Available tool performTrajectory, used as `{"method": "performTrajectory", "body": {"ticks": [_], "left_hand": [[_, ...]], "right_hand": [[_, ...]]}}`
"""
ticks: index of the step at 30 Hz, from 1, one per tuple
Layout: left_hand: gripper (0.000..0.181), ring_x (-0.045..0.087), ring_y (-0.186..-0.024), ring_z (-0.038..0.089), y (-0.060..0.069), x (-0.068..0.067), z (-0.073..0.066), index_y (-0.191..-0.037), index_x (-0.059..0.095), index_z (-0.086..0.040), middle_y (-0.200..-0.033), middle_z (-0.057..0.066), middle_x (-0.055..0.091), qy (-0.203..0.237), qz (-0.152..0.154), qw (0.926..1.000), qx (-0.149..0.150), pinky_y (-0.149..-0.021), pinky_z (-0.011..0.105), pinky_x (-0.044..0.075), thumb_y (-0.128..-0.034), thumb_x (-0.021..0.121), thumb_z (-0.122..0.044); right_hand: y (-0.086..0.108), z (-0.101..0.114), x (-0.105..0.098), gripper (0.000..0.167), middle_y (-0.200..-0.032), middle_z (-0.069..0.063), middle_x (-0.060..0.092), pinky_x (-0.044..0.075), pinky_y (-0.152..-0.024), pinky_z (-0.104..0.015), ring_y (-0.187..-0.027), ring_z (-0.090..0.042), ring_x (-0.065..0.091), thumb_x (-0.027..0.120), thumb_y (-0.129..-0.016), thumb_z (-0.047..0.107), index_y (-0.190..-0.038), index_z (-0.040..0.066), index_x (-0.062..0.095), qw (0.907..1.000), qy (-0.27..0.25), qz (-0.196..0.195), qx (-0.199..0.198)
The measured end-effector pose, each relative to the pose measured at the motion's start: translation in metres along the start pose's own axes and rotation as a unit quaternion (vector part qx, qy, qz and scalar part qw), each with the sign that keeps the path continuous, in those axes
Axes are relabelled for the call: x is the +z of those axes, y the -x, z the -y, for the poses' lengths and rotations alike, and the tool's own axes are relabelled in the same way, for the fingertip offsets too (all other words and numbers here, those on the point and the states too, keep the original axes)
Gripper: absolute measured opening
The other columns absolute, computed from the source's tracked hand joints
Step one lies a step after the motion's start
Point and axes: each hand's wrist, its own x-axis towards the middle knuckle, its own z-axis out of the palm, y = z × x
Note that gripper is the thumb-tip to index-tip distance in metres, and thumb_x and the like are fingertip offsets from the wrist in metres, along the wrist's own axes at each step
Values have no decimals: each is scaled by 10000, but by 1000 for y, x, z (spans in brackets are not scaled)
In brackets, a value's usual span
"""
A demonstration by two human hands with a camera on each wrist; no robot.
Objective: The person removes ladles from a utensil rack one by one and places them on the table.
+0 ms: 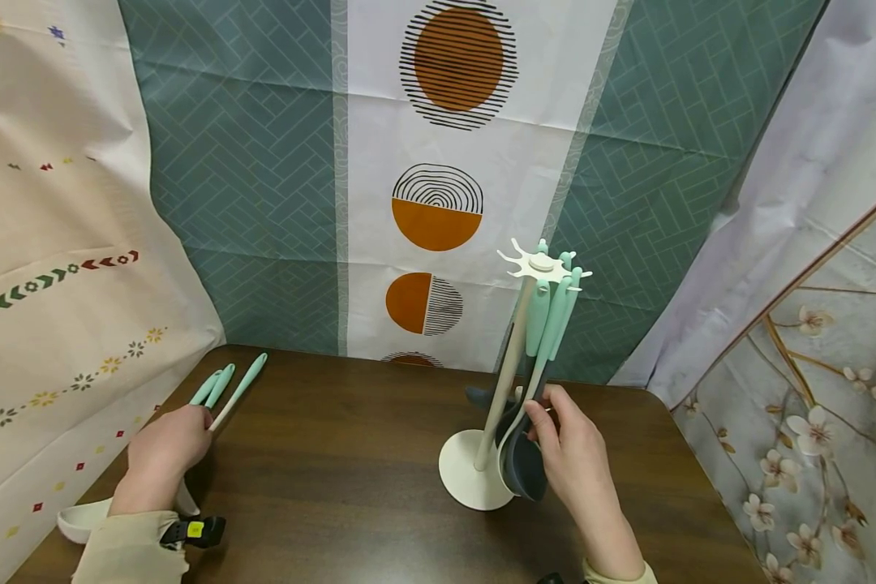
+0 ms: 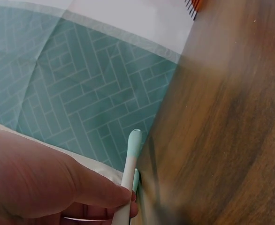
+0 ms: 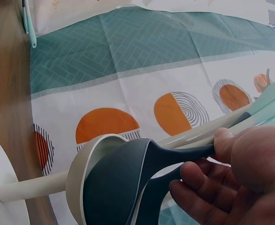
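A white stand [image 1: 476,474] with a hooked top holds several mint-handled utensils. My right hand [image 1: 577,454] pinches the neck of a dark ladle [image 1: 524,469]; in the right wrist view the thumb and fingers of that hand [image 3: 250,173] close on the dark ladle [image 3: 114,178], beside a cream one [image 3: 76,173]. At the table's left, my left hand [image 1: 166,450] pinches a white utensil with a mint end [image 1: 251,373]. The left wrist view has this utensil [image 2: 131,164] between the thumb and fingers of the left hand [image 2: 48,183]. Two more mint handles [image 1: 215,385] lie beside it.
A cream utensil head [image 1: 80,521] lies under the left forearm. The brown table [image 1: 321,487] meets a patterned cloth [image 1: 248,162] at the back, with a cream cloth [image 1: 58,324] on the left and a floral one [image 1: 803,454] on the right.
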Motion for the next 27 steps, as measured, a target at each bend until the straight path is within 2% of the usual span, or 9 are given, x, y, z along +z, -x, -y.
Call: {"method": "performTrajectory", "body": {"ticks": [18, 25, 27], "left_hand": [[133, 549, -742, 308, 2, 1, 0, -915, 710, -115, -803, 102, 574, 27, 27, 10000, -11, -616, 482, 447, -989, 616, -57], [120, 551, -720, 311, 3, -3, -5, -930, 726, -80, -805, 114, 601, -28, -345, 9994, 74, -590, 454, 428, -1003, 632, -96], [116, 558, -715, 305, 4, -4, -7, -932, 730, -84, -799, 107, 605, -44, -363, 9993, 80, -585, 459, 438, -1001, 642, -114]], "right_hand": [[0, 0, 0, 83, -770, 47, 658, 534, -698, -400, -756, -148, 668, 728, -1077, 173, -1125, 152, 663, 10000, 32, 19, -10], [0, -1, 0, 80, -761, 51, 651, 526, -693, -397, -749, -144, 657, 727, -1079, 179, -1113, 155, 658, 10000, 47, 4, -25], [0, -1, 0, 78, -760, 50, 651, 526, -693, -396, -748, -142, 658, 726, -1081, 179, -1109, 156, 657, 10000, 52, 0, -36]]}}
